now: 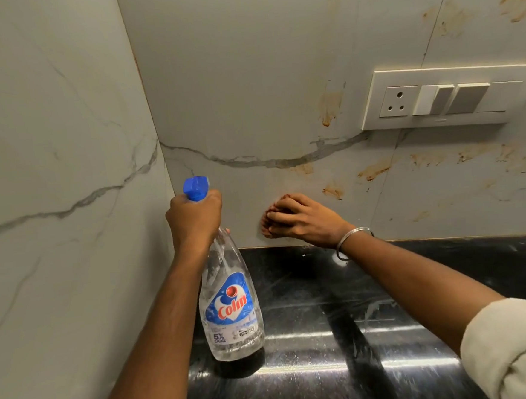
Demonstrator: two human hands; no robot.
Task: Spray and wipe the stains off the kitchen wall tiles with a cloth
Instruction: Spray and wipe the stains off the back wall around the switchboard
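The switch panel (441, 96), set in the wall tiles (247, 75), serves as the reference point.

1. Left hand (194, 218): located well to the lower left of the switch panel, close to the wall corner. Its fingers were curled fully around the neck of the spray bottle (230, 310), just under the blue spray head (196, 188). The clear bottle hung below the hand, tilted, over the black countertop (386, 284). Whether its base touched the countertop cannot be determined.

2. Right hand (300, 217): located below and to the left of the switch panel, against the wall just above the countertop edge. Its fingers were bent and bunched, pressing a cloth (285, 197) to the tile. Only a small reddish edge of the cloth showed beyond the fingers; the rest was hidden under the hand. A metal bangle (350, 240) sat on the wrist, and a pale rolled sleeve (515, 347) covered the upper arm.

3. Stains (373, 171): orange-brown smears lay on the tiles directly below the switch panel, to its left, and above it toward the right.
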